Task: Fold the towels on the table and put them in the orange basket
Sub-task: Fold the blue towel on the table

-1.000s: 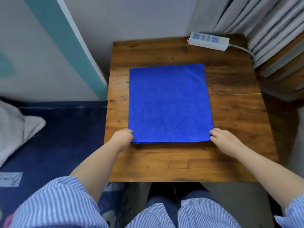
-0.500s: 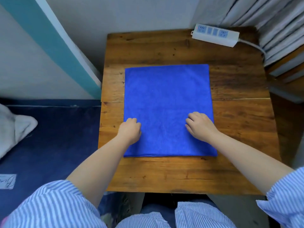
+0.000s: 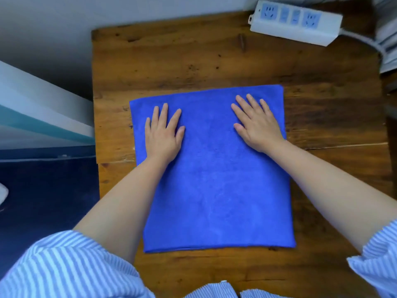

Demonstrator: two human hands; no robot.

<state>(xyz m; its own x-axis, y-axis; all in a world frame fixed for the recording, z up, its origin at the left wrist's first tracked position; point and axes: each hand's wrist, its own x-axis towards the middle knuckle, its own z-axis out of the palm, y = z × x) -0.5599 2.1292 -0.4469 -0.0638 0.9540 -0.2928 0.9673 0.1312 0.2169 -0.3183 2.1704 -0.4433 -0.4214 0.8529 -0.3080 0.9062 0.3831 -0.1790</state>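
Note:
A blue towel [image 3: 214, 179] lies flat on the wooden table [image 3: 171, 61], folded into a neat rectangle with a doubled edge at the near side. My left hand [image 3: 163, 132] rests palm down on the towel's far left part, fingers spread. My right hand [image 3: 256, 121] lies flat on the far right part, fingers apart as well. Neither hand grips the cloth. No orange basket is in view.
A white power strip [image 3: 295, 21] with a cable sits at the table's far right corner. Grey curtain folds [image 3: 386, 39] hang at the right. Left of the table runs a dark blue surface [image 3: 43, 190] and a white and teal panel [image 3: 43, 110].
Both hands left the towel's near corners and slid forward over it to the far part, fingers uncurling flat. The camera has moved closer over the table.

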